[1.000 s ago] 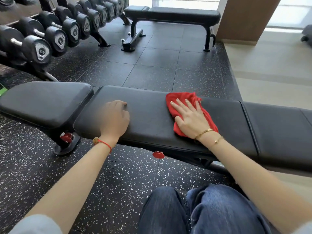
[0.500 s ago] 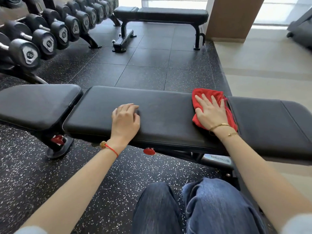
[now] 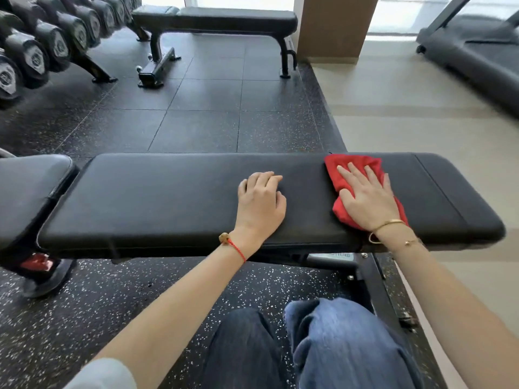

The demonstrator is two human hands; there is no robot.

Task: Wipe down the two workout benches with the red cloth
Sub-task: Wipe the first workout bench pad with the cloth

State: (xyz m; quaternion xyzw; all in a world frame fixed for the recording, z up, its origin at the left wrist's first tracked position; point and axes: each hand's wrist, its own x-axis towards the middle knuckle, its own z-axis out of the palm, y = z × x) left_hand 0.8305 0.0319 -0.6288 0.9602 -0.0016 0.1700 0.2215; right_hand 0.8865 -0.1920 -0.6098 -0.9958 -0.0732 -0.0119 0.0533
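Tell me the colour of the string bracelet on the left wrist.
Red, with a tan bead; the string bracelet shows clearly in the head view.

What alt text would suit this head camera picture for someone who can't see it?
A person's right hand presses a crumpled red cloth flat onto a long black padded workout bench, while the left hand rests bare beside it. A second black bench and a dumbbell rack stand behind.

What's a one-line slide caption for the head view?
Right hand presses the red cloth flat on the near bench; left hand rests beside it; second bench waits behind.
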